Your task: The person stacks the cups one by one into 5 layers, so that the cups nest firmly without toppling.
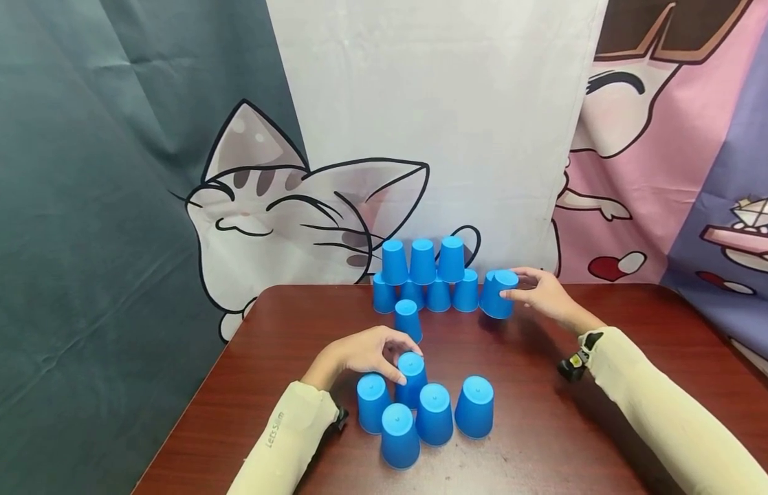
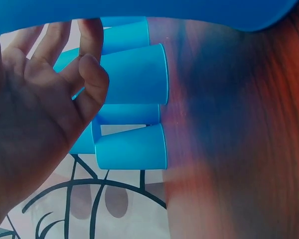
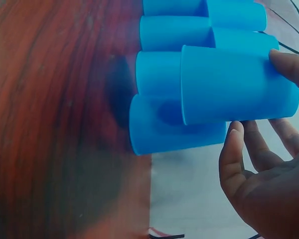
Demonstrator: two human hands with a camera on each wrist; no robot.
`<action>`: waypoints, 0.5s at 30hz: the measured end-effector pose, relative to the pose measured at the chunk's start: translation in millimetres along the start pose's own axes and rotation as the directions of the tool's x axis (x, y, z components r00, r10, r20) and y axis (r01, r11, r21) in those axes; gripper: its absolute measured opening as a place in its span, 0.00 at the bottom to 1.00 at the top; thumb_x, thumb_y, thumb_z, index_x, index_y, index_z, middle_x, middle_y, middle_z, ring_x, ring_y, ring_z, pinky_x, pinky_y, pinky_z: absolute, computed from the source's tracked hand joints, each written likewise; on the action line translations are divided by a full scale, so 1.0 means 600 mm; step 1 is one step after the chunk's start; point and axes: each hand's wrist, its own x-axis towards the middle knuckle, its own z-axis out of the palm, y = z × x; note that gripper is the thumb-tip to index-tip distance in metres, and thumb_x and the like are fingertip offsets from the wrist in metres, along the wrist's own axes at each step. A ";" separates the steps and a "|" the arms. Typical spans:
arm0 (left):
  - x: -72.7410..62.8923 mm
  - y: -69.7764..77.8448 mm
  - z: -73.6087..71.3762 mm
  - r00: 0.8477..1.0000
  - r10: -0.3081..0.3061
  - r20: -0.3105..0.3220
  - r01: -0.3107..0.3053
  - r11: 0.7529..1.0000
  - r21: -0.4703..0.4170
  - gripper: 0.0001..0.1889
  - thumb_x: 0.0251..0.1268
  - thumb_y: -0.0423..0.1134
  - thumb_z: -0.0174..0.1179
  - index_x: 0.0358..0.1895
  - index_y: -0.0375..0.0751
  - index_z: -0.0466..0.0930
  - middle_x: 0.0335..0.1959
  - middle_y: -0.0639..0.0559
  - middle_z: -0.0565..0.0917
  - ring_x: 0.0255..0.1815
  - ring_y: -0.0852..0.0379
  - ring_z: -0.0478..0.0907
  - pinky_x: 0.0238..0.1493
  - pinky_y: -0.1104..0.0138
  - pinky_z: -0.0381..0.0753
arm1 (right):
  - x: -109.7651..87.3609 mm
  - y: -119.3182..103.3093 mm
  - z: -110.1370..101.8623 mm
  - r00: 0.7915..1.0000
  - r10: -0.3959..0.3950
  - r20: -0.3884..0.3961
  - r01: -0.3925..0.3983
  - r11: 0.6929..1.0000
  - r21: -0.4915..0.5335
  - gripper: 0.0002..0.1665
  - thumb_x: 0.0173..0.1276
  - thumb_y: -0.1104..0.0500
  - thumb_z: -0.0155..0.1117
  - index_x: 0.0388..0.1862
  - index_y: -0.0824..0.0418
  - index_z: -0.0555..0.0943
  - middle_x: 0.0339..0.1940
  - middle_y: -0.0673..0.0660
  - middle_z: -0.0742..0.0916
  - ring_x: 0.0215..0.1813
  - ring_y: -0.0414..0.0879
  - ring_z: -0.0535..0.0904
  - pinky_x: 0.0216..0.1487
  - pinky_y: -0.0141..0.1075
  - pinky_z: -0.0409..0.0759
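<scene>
My right hand [image 1: 541, 295] grips an upside-down blue cup [image 3: 239, 84] between thumb and fingers. That cup hangs above the table, in front of the right end of a bottom row of blue cups [image 1: 438, 295]. Three more blue cups [image 1: 423, 261] stand on that row. Closer to me, my left hand [image 1: 366, 352] has its thumb and fingers about the top of another upside-down blue cup [image 1: 411, 382]. In the left wrist view, a close blue cup wall [image 2: 139, 7] hides the fingertips of the left hand [image 2: 40, 99].
A single blue cup [image 1: 408, 320] stands between the rows and my left hand. Several upside-down cups stand near the front, including one on the left [image 1: 372, 404] and one on the right [image 1: 475, 407]. Behind the brown table [image 1: 532, 412] hangs a printed cloth [image 1: 483, 124].
</scene>
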 end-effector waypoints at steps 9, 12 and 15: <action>0.001 -0.003 -0.001 1.000 0.006 0.011 -0.006 1.000 0.001 0.26 0.57 0.45 0.73 0.61 0.49 0.79 0.45 0.63 0.85 0.42 0.57 0.82 0.44 0.61 0.82 | 0.009 -0.019 0.002 1.000 -0.017 -0.017 0.017 1.000 -0.004 0.41 0.67 0.46 0.69 0.70 0.66 0.68 0.64 0.71 0.77 0.64 0.68 0.74 0.47 0.42 0.81; 0.001 -0.003 -0.001 1.000 0.004 0.013 -0.004 1.000 0.005 0.26 0.57 0.45 0.73 0.61 0.50 0.79 0.44 0.63 0.85 0.42 0.57 0.82 0.44 0.61 0.82 | 0.013 -0.028 -0.001 1.000 -0.021 -0.015 0.021 1.000 -0.008 0.41 0.67 0.46 0.69 0.70 0.66 0.68 0.64 0.71 0.77 0.64 0.67 0.74 0.48 0.43 0.82; 0.001 -0.003 -0.001 1.000 0.006 0.014 -0.006 1.000 0.006 0.27 0.58 0.45 0.72 0.61 0.49 0.79 0.44 0.62 0.85 0.41 0.57 0.82 0.44 0.61 0.82 | 0.018 -0.036 -0.003 0.999 -0.024 -0.022 0.024 1.000 -0.018 0.41 0.67 0.45 0.69 0.70 0.66 0.68 0.64 0.71 0.77 0.64 0.67 0.74 0.50 0.46 0.82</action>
